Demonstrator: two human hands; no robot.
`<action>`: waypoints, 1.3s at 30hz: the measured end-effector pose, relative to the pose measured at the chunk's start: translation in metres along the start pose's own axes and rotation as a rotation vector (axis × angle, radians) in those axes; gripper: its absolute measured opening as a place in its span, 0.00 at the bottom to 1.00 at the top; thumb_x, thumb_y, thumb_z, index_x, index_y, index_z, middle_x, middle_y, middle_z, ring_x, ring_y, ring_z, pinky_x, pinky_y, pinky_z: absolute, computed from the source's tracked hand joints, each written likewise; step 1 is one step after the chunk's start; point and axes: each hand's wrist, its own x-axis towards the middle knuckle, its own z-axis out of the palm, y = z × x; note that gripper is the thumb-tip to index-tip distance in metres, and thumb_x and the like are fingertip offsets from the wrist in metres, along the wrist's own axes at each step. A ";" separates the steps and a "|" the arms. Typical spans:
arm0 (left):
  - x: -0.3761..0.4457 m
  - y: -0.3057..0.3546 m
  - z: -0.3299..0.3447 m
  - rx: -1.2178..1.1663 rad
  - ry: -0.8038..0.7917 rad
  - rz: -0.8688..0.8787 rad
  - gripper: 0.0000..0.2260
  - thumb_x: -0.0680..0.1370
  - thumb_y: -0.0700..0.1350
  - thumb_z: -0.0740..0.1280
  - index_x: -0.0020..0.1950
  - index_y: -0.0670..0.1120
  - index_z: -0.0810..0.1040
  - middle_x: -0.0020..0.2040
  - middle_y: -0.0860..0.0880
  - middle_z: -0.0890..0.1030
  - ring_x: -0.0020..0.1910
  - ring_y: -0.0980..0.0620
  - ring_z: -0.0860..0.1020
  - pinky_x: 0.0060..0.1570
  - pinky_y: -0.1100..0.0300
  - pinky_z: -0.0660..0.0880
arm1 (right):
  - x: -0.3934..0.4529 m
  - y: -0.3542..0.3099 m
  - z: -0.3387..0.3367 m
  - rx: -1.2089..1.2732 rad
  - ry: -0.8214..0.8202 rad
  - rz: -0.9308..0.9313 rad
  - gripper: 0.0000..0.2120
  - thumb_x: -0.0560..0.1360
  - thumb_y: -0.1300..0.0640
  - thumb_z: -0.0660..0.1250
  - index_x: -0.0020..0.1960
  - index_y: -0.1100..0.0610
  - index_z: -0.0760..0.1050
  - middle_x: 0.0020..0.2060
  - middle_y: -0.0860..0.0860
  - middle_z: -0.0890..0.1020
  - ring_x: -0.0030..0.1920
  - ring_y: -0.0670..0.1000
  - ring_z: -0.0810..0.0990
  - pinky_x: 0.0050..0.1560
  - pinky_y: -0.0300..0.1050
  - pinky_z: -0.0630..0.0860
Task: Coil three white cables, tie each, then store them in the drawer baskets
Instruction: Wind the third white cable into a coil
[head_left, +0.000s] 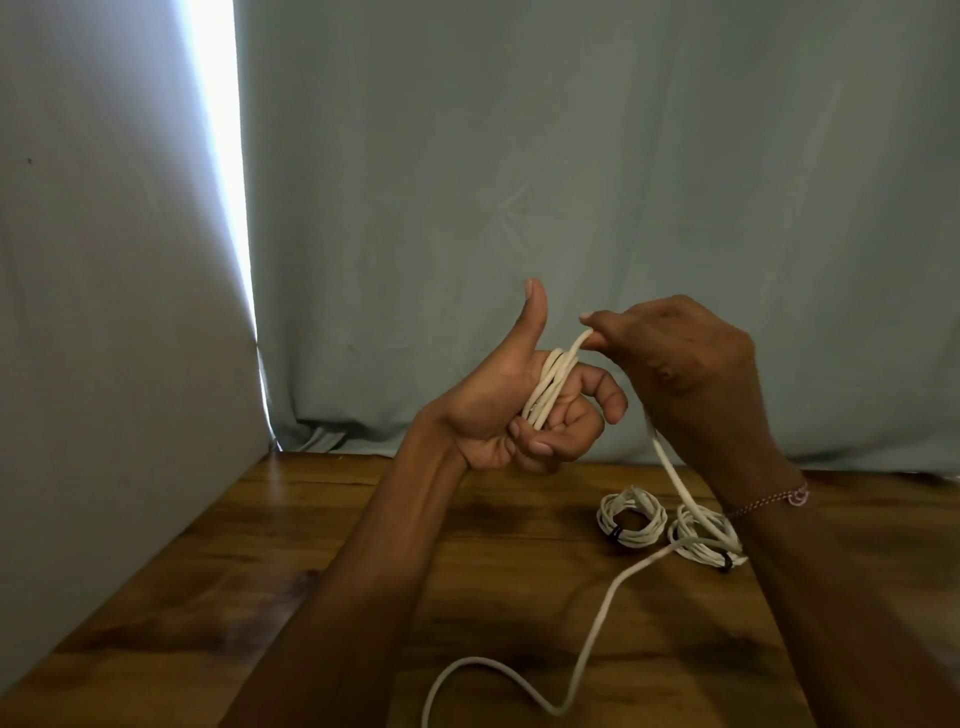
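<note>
My left hand (524, 400) is raised above the table with its thumb up and its fingers curled. Several turns of a white cable (549, 387) are wound around those fingers. My right hand (675, 358) pinches the same cable just above the left fingers. From the right hand the loose cable tail (597, 629) hangs down and snakes across the wooden table (260, 571) toward the near edge. Two coiled white cables lie on the table, each bound with a dark tie: one (631, 517) in the middle, the other (704, 538) partly behind my right wrist.
A pale blue-grey curtain (571, 182) hangs behind the table. A grey wall panel (104, 312) borders the table on the left, with a bright gap of light beside it. No drawer or basket is in view.
</note>
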 end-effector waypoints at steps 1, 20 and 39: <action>0.000 0.000 0.001 -0.007 -0.010 0.007 0.45 0.70 0.78 0.40 0.49 0.37 0.72 0.24 0.47 0.71 0.19 0.56 0.55 0.19 0.66 0.53 | -0.001 -0.001 0.004 0.009 -0.014 0.022 0.12 0.79 0.55 0.67 0.59 0.58 0.83 0.44 0.54 0.86 0.45 0.57 0.83 0.40 0.51 0.82; 0.003 0.007 0.013 -0.276 -0.011 0.239 0.20 0.81 0.46 0.56 0.62 0.33 0.78 0.23 0.49 0.74 0.19 0.57 0.57 0.19 0.69 0.56 | -0.015 -0.025 0.026 -0.231 -0.542 0.175 0.22 0.73 0.62 0.64 0.67 0.59 0.75 0.60 0.60 0.79 0.52 0.63 0.76 0.53 0.58 0.73; -0.011 0.015 -0.002 -0.066 0.523 0.421 0.21 0.85 0.44 0.46 0.71 0.35 0.68 0.58 0.39 0.84 0.51 0.38 0.85 0.46 0.50 0.83 | 0.002 -0.072 0.014 0.397 -0.815 0.366 0.07 0.85 0.55 0.57 0.60 0.53 0.72 0.36 0.48 0.77 0.34 0.47 0.75 0.34 0.45 0.73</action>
